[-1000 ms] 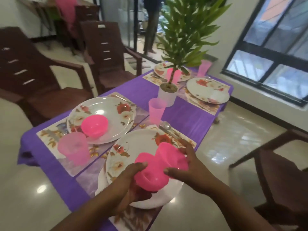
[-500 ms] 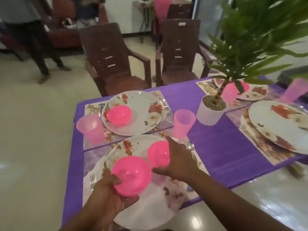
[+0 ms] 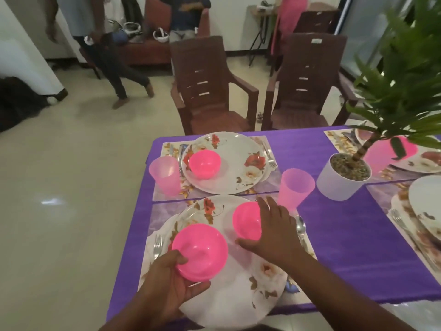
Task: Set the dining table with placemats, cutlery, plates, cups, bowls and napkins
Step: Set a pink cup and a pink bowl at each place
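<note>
Held from below, a pink bowl sits in the left hand; the thumb lies over its near rim and the fingers curl under its base, so it hangs just above the near floral plate; the right hand is on a second pink bowl, fingers spread along its right side and the thumb low at its near side; this bowl stands on the far right part of the same plate; whether the fingers press it firmly I cannot tell.

Under the plate lies a placemat on the purple tablecloth; a fork lies left of the plate and a spoon right of it; a pink cup stands just beyond the right hand.

Across the table a second floral plate carries a third pink bowl; another pink cup stands at its left; a white pot with a green plant stands further right; two brown chairs are behind the table.
</note>
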